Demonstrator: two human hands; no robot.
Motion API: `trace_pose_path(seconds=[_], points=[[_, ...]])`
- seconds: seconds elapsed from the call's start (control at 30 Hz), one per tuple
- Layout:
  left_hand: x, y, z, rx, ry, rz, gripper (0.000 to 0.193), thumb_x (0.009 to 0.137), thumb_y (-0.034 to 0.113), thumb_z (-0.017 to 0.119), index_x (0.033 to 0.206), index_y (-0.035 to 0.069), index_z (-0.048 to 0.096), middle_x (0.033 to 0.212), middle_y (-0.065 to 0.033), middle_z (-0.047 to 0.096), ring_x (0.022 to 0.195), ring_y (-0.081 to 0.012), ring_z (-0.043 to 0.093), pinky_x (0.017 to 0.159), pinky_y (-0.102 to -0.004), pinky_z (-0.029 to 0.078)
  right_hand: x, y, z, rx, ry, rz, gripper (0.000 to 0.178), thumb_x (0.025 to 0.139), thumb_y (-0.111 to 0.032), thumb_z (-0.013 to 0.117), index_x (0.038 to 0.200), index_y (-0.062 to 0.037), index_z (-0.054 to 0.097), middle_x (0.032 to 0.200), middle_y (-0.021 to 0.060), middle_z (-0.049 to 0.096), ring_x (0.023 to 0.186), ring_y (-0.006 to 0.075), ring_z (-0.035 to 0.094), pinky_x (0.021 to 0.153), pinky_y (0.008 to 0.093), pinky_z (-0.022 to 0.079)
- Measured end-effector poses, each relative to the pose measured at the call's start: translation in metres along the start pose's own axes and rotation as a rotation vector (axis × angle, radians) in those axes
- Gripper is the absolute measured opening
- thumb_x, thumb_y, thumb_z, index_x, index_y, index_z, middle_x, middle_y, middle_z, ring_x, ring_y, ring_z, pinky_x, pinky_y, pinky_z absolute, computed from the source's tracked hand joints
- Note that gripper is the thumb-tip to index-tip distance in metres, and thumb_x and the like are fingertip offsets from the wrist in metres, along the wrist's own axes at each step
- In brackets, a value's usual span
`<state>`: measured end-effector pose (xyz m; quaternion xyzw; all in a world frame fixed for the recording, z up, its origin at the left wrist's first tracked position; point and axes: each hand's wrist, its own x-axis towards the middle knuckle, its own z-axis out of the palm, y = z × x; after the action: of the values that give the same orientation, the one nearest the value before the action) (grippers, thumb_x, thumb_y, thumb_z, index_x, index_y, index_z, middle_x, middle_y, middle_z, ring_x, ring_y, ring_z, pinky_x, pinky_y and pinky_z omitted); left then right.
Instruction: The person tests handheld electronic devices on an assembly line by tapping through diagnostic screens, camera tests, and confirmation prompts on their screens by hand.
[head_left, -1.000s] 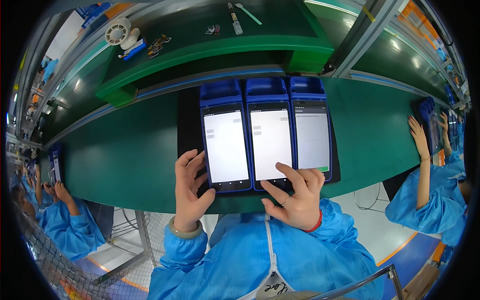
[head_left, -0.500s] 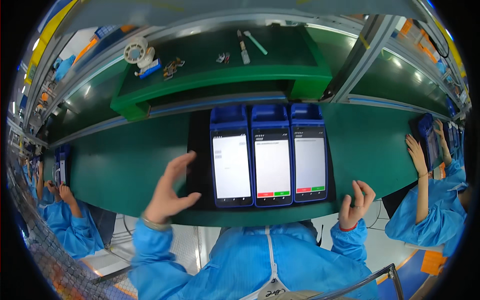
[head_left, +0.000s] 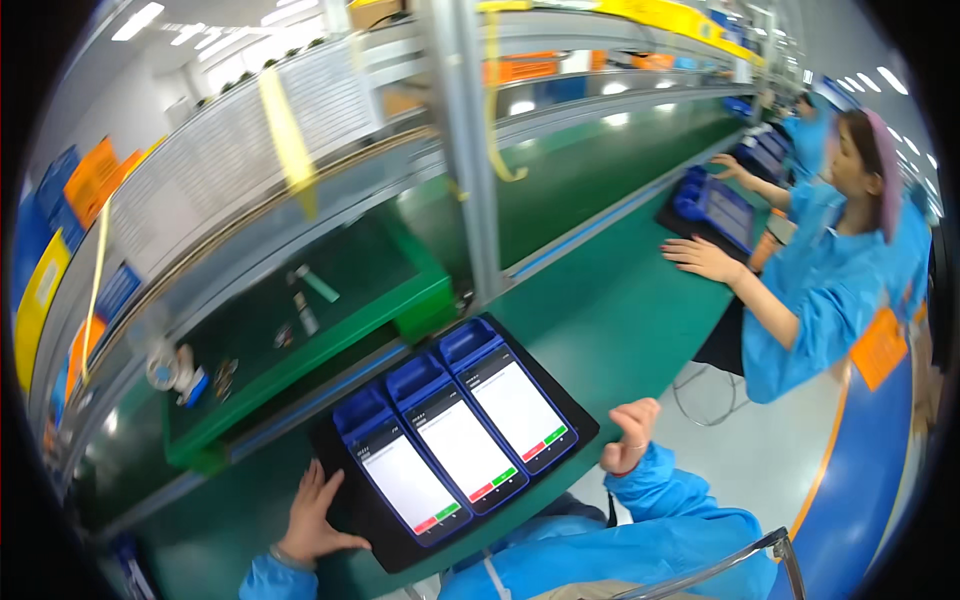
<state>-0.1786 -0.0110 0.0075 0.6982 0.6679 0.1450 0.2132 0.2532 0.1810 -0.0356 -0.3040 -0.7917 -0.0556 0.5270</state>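
Three blue payment terminals lie side by side on a black mat [head_left: 395, 555]: a left terminal [head_left: 410, 487], a middle terminal [head_left: 465, 447] and a right terminal [head_left: 517, 408]. Each screen is lit white, with a red and a green button near its bottom. My left hand [head_left: 312, 520] is open, thumb and fingers spread, at the mat's left edge beside the left terminal. Nothing is in it. Off the mat's right corner, near the bench's front edge, my right hand [head_left: 632, 437] hovers with loosely bent fingers, the thumb apart, holding nothing.
Behind the terminals stands a green raised shelf [head_left: 330, 345] with a knife-like tool [head_left: 305, 312], a pale green stick [head_left: 320, 286], a white spool [head_left: 162, 370] and small parts. A metal post [head_left: 465, 150] rises beside it. At right, a co-worker [head_left: 840, 270] handles another terminal [head_left: 728, 212].
My view has swung to the right and tilted. The left terminal's screen now shows red and green buttons, unlike before. My left hand is now closer to the mat's edge.
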Motion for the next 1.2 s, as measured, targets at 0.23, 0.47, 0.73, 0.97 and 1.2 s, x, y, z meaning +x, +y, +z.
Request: trace_pose_path(seconds=[0.23,0.47,0.73,0.97,1.2], points=[[0.012,-0.044,0.027,0.028,0.125,0.236,0.102,0.050,0.064,0.075,0.130,0.007,0.045,0.133,-0.0409,0.025,0.129,-0.0504,0.022,0.105,-0.0546,0.020,-0.027,-0.129,0.074,-0.100,0.234,-0.056,0.032,0.082,-0.032,0.051,0.101,-0.0063,0.051,0.092,0.0109,0.054,0.078,0.0251,0.047,0.072,0.0405,0.037],[0.036,-0.076,0.002,0.146,0.240,0.405,0.096,0.060,0.067,0.067,0.129,0.006,0.043,0.128,-0.0441,0.029,0.127,-0.0516,0.024,0.104,-0.0551,0.020,-0.035,-0.238,0.169,-0.052,0.393,-0.041,0.035,0.083,-0.035,0.053,0.101,-0.0051,0.052,0.091,0.0112,0.056,0.077,0.0243,0.048,0.073,0.0396,0.037],[0.061,-0.100,-0.019,0.251,0.267,0.376,0.095,0.058,0.067,0.068,0.130,0.010,0.043,0.131,-0.0389,0.031,0.128,-0.0469,0.025,0.103,-0.0552,0.020,-0.020,-0.294,0.236,-0.070,0.400,0.045,0.031,0.068,-0.018,0.065,0.097,-0.0095,0.058,0.095,0.0061,0.058,0.083,0.0230,0.052,0.075,0.0384,0.036],[0.040,-0.108,-0.069,-0.075,0.372,0.537,0.024,0.062,0.021,0.073,0.077,0.004,0.063,0.084,-0.0104,0.063,0.085,-0.0315,0.057,0.078,-0.0462,0.043,0.005,-0.374,0.247,0.575,0.156,-0.073,0.021,0.074,0.003,0.059,0.094,-0.0022,0.060,0.087,0.0111,0.057,0.073,0.0271,0.056,0.063,0.0352,0.045],[-0.056,-0.087,-0.139,-0.551,0.163,1.255,0.010,0.063,0.011,0.065,0.068,0.009,0.056,0.057,-0.0069,0.054,0.054,-0.0225,0.052,0.051,-0.0334,0.041,-0.022,-0.412,0.290,1.393,-0.648,0.594,0.042,0.084,-0.040,0.061,0.095,0.0012,0.061,0.093,0.0134,0.062,0.071,0.0262,0.058,0.065,0.0356,0.049]])
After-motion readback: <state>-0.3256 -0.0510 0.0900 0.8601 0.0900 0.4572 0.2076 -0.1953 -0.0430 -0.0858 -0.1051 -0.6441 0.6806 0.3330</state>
